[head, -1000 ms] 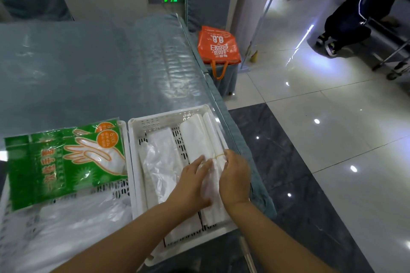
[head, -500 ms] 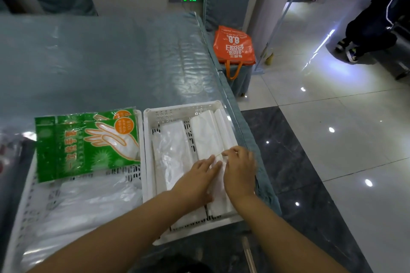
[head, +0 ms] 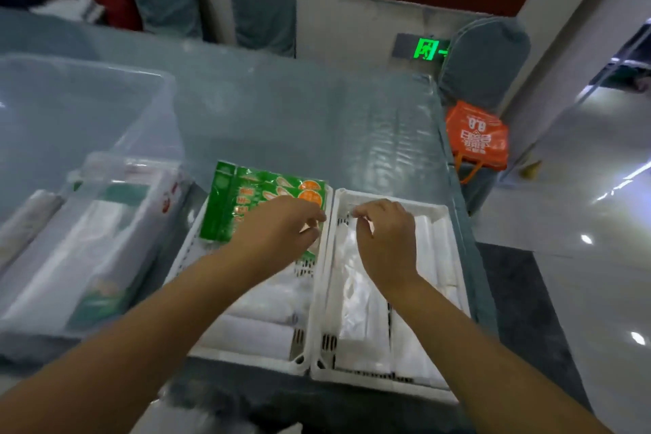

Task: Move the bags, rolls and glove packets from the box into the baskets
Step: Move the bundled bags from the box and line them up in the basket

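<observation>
Two white slotted baskets stand side by side. The left basket (head: 299,359) holds green glove packets (head: 239,204) at its far end and white rolls (head: 253,328) nearer me. The right basket (head: 422,206) holds flat white bags (head: 363,321). My left hand (head: 281,229) hovers over the glove packets by the shared rim, fingers loosely curled and empty. Over the far-left corner of the right basket is my right hand (head: 384,236), also empty. The clear plastic box (head: 88,109) at the left holds more packets and bags (head: 95,240).
The table (head: 317,123) has a blue cloth under clear plastic, and its right edge runs close beside the right basket. An orange bag (head: 475,137) sits on a covered chair past that edge. More covered chairs line the far wall.
Both hands have lifted off the bundled bags in the right basket and shifted left toward the rim between the baskets. The view has swung left, bringing the clear box into sight.
</observation>
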